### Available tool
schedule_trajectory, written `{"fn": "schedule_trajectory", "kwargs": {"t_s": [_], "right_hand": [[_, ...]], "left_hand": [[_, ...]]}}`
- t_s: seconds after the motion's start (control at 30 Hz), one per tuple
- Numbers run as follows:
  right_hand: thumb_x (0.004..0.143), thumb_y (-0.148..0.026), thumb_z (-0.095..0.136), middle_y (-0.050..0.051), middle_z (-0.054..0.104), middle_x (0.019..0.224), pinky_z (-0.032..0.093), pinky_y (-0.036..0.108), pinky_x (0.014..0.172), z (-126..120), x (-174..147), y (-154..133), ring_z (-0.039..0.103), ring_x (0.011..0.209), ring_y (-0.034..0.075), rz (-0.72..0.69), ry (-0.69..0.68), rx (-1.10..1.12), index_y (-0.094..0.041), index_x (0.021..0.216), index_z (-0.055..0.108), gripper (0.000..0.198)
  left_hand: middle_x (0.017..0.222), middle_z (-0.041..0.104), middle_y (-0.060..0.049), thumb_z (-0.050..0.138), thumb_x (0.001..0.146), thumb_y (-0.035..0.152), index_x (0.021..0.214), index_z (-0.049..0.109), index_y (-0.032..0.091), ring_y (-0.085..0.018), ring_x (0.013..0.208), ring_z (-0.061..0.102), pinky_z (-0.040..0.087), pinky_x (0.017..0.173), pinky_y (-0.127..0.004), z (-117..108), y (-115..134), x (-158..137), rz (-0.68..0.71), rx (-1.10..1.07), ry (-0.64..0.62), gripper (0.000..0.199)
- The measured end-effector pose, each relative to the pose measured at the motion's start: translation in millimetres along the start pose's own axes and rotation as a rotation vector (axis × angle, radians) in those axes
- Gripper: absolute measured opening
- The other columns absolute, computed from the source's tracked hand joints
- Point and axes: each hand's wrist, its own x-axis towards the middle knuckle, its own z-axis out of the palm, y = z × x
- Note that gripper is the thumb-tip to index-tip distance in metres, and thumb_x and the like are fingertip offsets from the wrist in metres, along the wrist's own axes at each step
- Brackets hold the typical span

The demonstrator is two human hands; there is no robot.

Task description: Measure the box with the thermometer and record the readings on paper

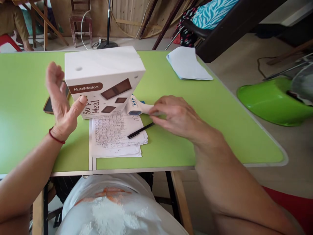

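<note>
My left hand is open beside the white NutriMotion box. Its fingers are raised and spread, and the thumb overlaps the box's front; whether it touches the box I cannot tell. My right hand pinches the handle of a white device with blue buttons, which looks like an infrared thermometer. The device's head is at the box's lower right corner. Handwritten sheets lie in front of the box, with a black pen across their right edge. A phone is partly hidden behind my left hand.
Folded white paper lies at the far right of the green table. Beyond the table's right edge is a green plastic stool or tub. A black stand and a wooden chair are behind, and a seated person's leg shows at upper left.
</note>
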Motion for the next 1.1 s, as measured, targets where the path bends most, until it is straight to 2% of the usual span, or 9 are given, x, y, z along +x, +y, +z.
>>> {"fn": "schedule_trajectory", "kwargs": {"t_s": [0.13, 0.2, 0.27, 0.33, 0.43, 0.5, 0.63, 0.8, 1.1], "right_hand": [[0.083, -0.019, 0.054, 0.007, 0.068, 0.075, 0.046, 0.042, 0.072, -8, -11, -7, 0.064, 0.075, 0.026, -0.088, -0.192, -0.020, -0.026, 0.081, 0.073, 0.020], [0.080, -0.015, 0.055, 0.005, 0.068, 0.069, 0.044, 0.040, 0.069, -7, -13, -10, 0.064, 0.071, 0.024, -0.081, -0.179, -0.062, -0.026, 0.073, 0.069, 0.019], [0.078, -0.015, 0.056, 0.003, 0.066, 0.064, 0.041, 0.037, 0.063, -6, -14, -15, 0.061, 0.063, 0.022, -0.038, -0.087, -0.047, -0.025, 0.067, 0.064, 0.017], [0.075, -0.017, 0.059, 0.002, 0.065, 0.062, 0.039, 0.034, 0.057, -6, -13, -24, 0.058, 0.057, 0.019, 0.064, 0.093, 0.060, -0.025, 0.066, 0.061, 0.011], [0.072, -0.022, 0.064, -0.001, 0.063, 0.060, 0.043, 0.031, 0.052, -4, -8, -45, 0.056, 0.053, 0.015, 0.228, 0.312, 0.469, -0.024, 0.069, 0.057, 0.008], [0.074, -0.024, 0.062, -0.002, 0.063, 0.059, 0.047, 0.030, 0.051, 3, -3, -60, 0.057, 0.052, 0.014, 0.279, 0.304, 0.786, -0.023, 0.073, 0.058, 0.004], [0.073, -0.023, 0.060, -0.003, 0.062, 0.058, 0.045, 0.027, 0.046, 26, 0, -77, 0.054, 0.048, 0.012, 0.330, 0.204, 0.993, -0.021, 0.076, 0.062, 0.004], [0.069, -0.020, 0.062, -0.007, 0.052, 0.052, 0.033, 0.022, 0.041, 47, -7, -80, 0.040, 0.042, 0.008, 0.316, 0.295, 0.839, -0.023, 0.068, 0.052, 0.010], [0.072, -0.020, 0.061, -0.006, 0.055, 0.054, 0.033, 0.023, 0.042, 51, -9, -81, 0.043, 0.044, 0.009, 0.265, 0.334, 0.747, -0.023, 0.070, 0.054, 0.007]], "left_hand": [[0.131, 0.045, -0.002, 0.077, 0.076, 0.057, 0.134, 0.048, 0.043, -0.036, 0.130, 0.042, 0.043, 0.101, -0.062, 3, 15, -7, 0.526, 0.383, 0.431, 0.067], [0.102, 0.054, -0.005, 0.082, 0.071, 0.040, 0.122, 0.061, 0.035, -0.032, 0.108, 0.053, 0.047, 0.093, -0.059, 6, 23, -12, 0.681, 0.444, 0.343, 0.055], [0.085, 0.060, -0.001, 0.074, 0.078, 0.019, 0.112, 0.063, 0.030, -0.023, 0.080, 0.059, 0.052, 0.073, -0.045, 11, 29, -18, 0.708, 0.370, -0.021, 0.038], [0.073, 0.063, 0.000, 0.064, 0.085, 0.013, 0.105, 0.063, 0.025, -0.017, 0.058, 0.055, 0.043, 0.053, -0.034, 18, 29, -25, 0.727, 0.381, -0.389, 0.024], [0.061, 0.061, -0.001, 0.049, 0.094, 0.014, 0.097, 0.066, 0.019, -0.016, 0.046, 0.048, 0.028, 0.043, -0.031, 28, 21, -37, 0.662, 0.600, -0.736, 0.018], [0.058, 0.060, -0.003, 0.043, 0.094, 0.013, 0.098, 0.067, 0.016, -0.017, 0.043, 0.047, 0.025, 0.042, -0.031, 34, 15, -43, 0.599, 0.705, -0.857, 0.024], [0.053, 0.056, -0.001, 0.041, 0.094, 0.011, 0.103, 0.063, 0.012, -0.015, 0.040, 0.044, 0.022, 0.041, -0.028, 38, 13, -50, 0.541, 0.820, -0.914, 0.025], [0.052, 0.056, 0.001, 0.041, 0.096, 0.013, 0.106, 0.060, 0.014, -0.015, 0.040, 0.048, 0.018, 0.040, -0.028, 40, 18, -50, 0.510, 0.926, -0.950, 0.021], [0.055, 0.060, 0.000, 0.050, 0.094, 0.016, 0.112, 0.062, 0.015, -0.018, 0.043, 0.056, 0.015, 0.041, -0.030, 42, 15, -50, 0.475, 0.957, -0.976, 0.021]]}}
